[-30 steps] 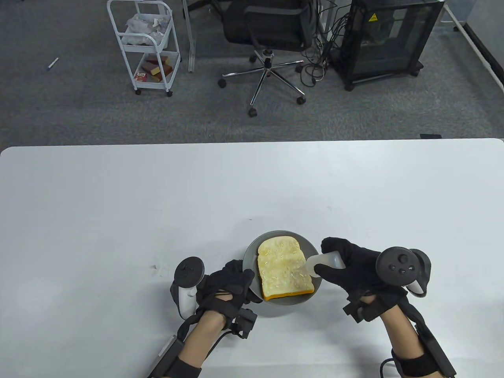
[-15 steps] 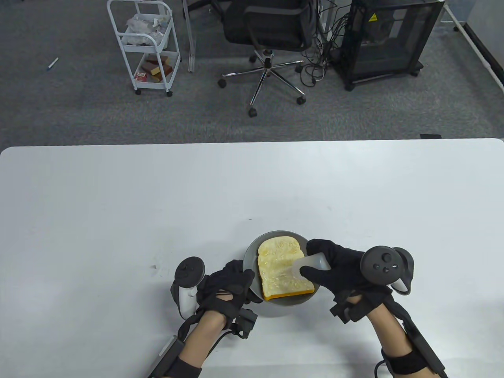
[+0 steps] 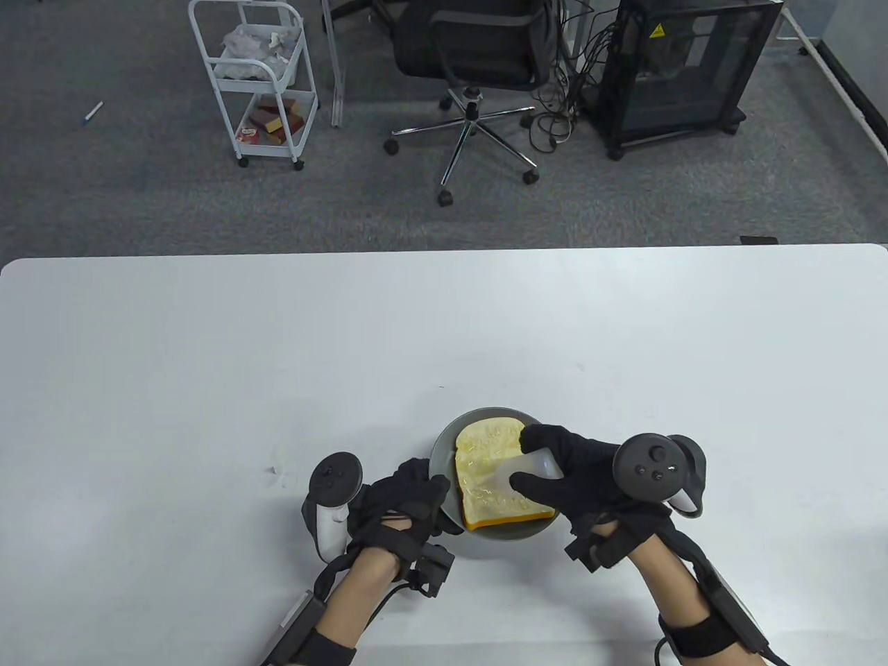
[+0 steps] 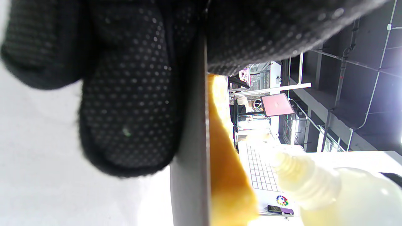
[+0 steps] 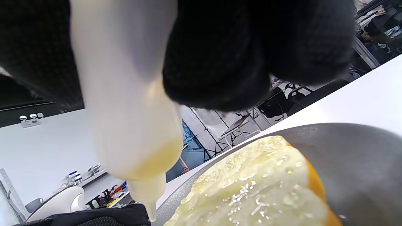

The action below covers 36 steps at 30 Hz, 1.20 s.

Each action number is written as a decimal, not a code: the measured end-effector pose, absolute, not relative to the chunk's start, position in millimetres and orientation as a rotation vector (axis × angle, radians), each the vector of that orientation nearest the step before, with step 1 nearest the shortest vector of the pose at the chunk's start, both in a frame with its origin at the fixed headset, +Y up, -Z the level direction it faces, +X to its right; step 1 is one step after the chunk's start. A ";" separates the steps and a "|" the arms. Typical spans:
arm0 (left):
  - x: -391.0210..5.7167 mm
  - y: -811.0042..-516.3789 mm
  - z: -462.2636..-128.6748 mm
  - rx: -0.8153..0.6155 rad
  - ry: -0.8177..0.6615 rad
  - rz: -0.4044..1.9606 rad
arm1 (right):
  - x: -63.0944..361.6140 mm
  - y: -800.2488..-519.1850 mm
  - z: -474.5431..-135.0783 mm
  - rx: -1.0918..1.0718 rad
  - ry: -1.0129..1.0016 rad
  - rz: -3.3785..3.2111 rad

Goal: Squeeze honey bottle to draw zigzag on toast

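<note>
- Over the toast (image 3: 496,479), my right hand (image 3: 590,479) grips the honey bottle (image 3: 531,468), nozzle tilted down above the glossy crumb.
- Toast lies on the grey plate (image 3: 444,451), near the table's (image 3: 208,381) front edge.
- My left hand (image 3: 406,503) pinches the plate's left rim, fingers (image 4: 132,103) under it.

One toast (image 3: 496,479), one plate (image 3: 444,451), one honey bottle (image 3: 527,468), two gloved hands
</note>
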State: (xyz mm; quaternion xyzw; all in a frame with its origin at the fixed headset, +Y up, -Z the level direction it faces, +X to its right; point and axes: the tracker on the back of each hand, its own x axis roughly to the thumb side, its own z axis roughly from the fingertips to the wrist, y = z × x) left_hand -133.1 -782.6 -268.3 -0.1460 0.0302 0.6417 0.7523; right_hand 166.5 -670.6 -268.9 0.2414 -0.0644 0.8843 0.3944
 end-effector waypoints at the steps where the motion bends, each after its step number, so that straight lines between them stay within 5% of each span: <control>1: -133.1 -782.5 -268.3 -0.318 0.066 1.401 | 165.8 -670.9 -269.0 0.614 -0.163 2.237; 36: -134.4 -782.5 -268.1 -0.312 0.069 1.409 | 184.9 -668.4 -260.4 0.622 -0.110 2.190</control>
